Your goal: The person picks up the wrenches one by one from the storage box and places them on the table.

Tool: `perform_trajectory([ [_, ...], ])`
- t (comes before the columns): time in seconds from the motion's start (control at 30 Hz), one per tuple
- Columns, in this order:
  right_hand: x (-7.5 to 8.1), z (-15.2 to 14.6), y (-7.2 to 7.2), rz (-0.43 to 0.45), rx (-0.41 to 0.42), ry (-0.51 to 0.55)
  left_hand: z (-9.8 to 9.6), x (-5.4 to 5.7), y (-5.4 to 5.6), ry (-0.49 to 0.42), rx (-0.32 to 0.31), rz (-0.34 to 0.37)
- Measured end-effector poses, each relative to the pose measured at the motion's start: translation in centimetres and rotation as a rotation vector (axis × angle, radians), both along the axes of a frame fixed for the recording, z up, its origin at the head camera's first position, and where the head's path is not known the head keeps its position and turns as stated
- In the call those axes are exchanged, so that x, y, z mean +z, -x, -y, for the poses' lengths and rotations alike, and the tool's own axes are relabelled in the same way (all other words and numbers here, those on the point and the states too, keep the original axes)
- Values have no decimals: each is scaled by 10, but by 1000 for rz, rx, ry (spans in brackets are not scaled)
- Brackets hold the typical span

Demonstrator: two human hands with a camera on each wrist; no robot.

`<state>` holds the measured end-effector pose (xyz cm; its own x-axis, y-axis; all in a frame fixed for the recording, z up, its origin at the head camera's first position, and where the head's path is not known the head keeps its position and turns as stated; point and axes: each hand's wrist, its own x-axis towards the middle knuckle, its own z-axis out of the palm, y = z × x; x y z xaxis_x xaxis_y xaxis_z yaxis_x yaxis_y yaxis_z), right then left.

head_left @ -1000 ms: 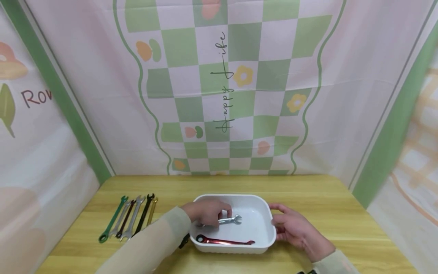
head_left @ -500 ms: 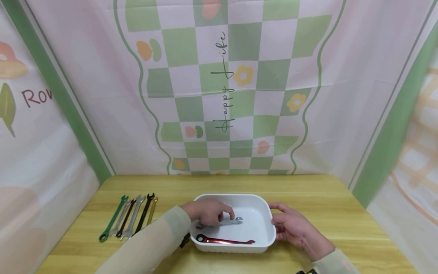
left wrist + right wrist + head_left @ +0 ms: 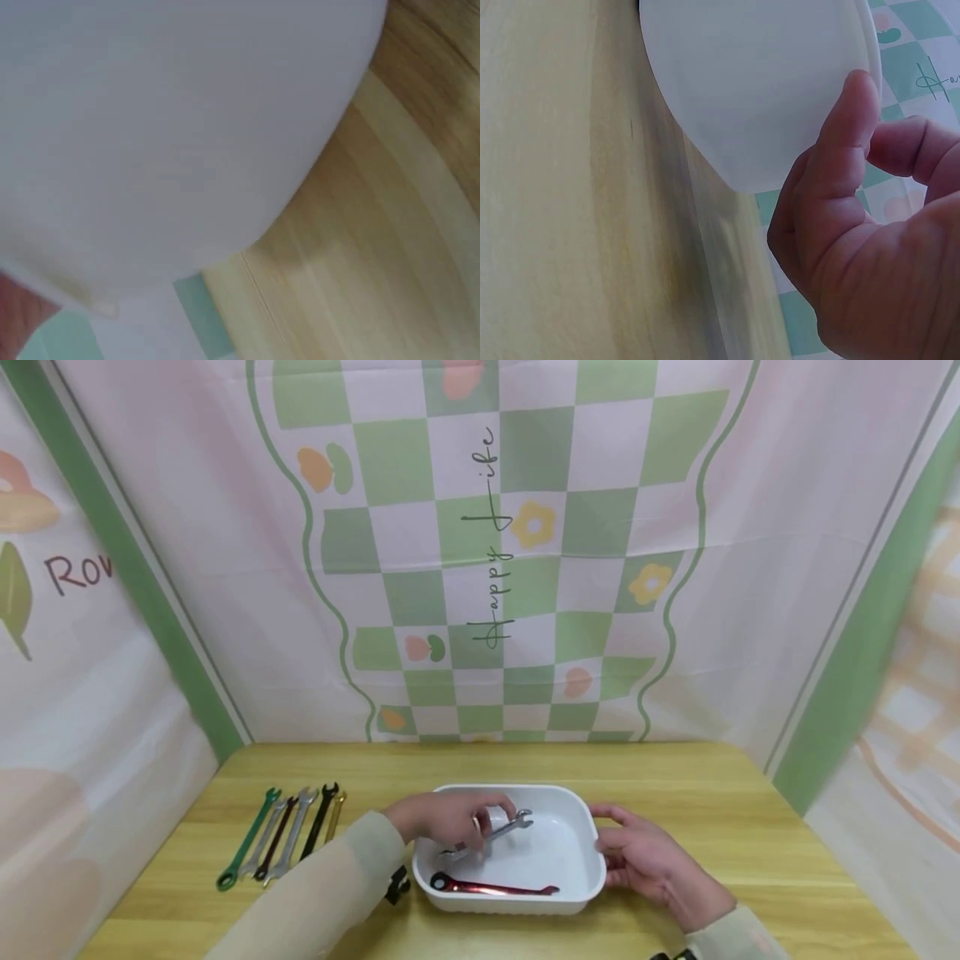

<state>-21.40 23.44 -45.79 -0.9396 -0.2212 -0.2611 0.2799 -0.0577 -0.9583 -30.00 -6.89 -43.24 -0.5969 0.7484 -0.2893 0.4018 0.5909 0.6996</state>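
In the head view my left hand (image 3: 453, 820) pinches a silver wrench (image 3: 504, 831) inside the white tray (image 3: 555, 906). The wrench slants, its open end higher toward the back right; part of its shaft is hidden by the fingers. A red ratchet wrench (image 3: 495, 889) lies along the tray's front inner side. My right hand (image 3: 648, 864) holds the tray's right end, fingers bent against its rim and outer wall. The right wrist view shows these fingers against the white tray wall (image 3: 742, 90). The left wrist view is mostly filled by the tray's outer wall (image 3: 165, 135).
Left of the tray, several wrenches lie side by side on the wooden table (image 3: 697, 777), among them a green ratchet wrench (image 3: 251, 839), a black wrench (image 3: 318, 822) and a gold wrench (image 3: 335, 814). A patterned curtain (image 3: 465, 593) hangs behind the table.
My left hand has moved slightly up and left, and the silver wrench has tilted, its open end rising toward the back. The right hand and the tray stay in place.
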Motion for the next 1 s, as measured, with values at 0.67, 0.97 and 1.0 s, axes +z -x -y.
perform_trajectory([
  [0.67, -1, 0, 1, 1, 1, 4, 27, 21, 8, -446, 203, 357],
  [0.97, -2, 0, 1, -6, 6, 2, 42, 24, 6, -491, 250, 306],
  [1.0, -2, -1, 1, -5, 7, 1, 45, 25, 6, -494, 258, 301],
])
